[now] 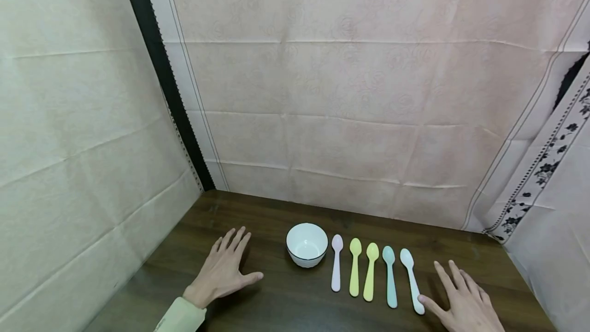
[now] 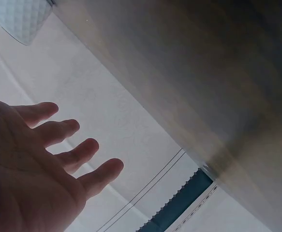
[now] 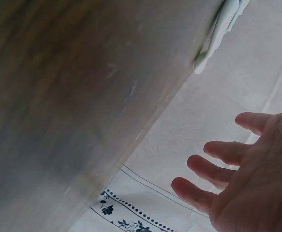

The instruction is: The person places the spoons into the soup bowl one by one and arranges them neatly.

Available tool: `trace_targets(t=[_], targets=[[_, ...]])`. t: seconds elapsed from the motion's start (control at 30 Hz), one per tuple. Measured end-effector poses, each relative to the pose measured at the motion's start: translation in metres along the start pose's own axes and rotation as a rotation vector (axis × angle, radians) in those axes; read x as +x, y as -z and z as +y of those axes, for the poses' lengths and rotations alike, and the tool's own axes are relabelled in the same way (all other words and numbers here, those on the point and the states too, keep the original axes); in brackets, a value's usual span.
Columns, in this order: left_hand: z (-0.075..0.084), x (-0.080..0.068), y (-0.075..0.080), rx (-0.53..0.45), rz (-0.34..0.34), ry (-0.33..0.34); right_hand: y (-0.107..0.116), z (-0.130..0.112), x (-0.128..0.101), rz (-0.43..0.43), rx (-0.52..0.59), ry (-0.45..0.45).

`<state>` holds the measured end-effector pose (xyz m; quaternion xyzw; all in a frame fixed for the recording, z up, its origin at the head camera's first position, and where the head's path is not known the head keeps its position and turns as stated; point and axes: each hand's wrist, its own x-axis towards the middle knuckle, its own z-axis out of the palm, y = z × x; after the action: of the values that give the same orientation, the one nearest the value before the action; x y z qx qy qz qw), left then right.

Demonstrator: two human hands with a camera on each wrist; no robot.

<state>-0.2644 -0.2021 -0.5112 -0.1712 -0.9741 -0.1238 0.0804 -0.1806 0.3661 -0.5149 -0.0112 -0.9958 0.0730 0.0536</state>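
Observation:
My left hand is spread over the table to the left of a white bowl, holding nothing. In the left wrist view its fingers are loosely extended, and part of the bowl shows at the top left corner. Several spoons stand in a row right of the bowl: a lilac spoon, two yellow-green spoons, a teal spoon and a pale blue spoon. Nearest the pale blue spoon's handle is my right hand, fingers apart and nothing gripped; its thumb tip reaches close to that handle.
The dark wooden table carries everything. Pale cloth hangs behind it and at both sides. A black strip runs down the back left corner; a flower-patterned border edges the cloth at right.

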Motion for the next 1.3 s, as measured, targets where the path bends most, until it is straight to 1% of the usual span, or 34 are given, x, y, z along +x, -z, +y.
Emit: trace_targets(t=[0.27,0.4,0.5,0.63,0.83,0.97,1.1,1.2,1.3], targets=[[-0.001,0.002,-0.002,-0.001,-0.008,0.009,0.000,0.000,0.001,-0.015,0.012,0.003],[0.000,0.004,-0.002,-0.018,0.002,0.020,0.001,-0.001,0.001,-0.023,0.023,0.010],[0.001,0.006,-0.003,-0.034,0.003,0.031,0.002,-0.003,0.001,-0.008,0.030,0.022],[0.002,0.008,-0.003,-0.062,-0.013,0.047,0.003,-0.005,0.000,0.001,0.031,0.033],[0.007,0.013,-0.003,-0.111,-0.013,0.060,0.003,-0.005,0.003,-0.072,0.037,0.036],[0.012,0.017,-0.002,-0.147,-0.004,0.057,0.003,-0.004,0.007,-0.130,0.066,0.034],[0.017,0.022,-0.001,-0.180,-0.015,0.066,0.001,-0.004,0.009,-0.186,0.094,0.016],[0.020,0.026,-0.001,-0.207,-0.026,0.077,-0.001,-0.004,0.010,-0.203,0.108,0.008],[0.025,0.031,0.000,-0.252,-0.036,0.083,-0.001,-0.005,0.010,-0.197,0.129,0.004]])
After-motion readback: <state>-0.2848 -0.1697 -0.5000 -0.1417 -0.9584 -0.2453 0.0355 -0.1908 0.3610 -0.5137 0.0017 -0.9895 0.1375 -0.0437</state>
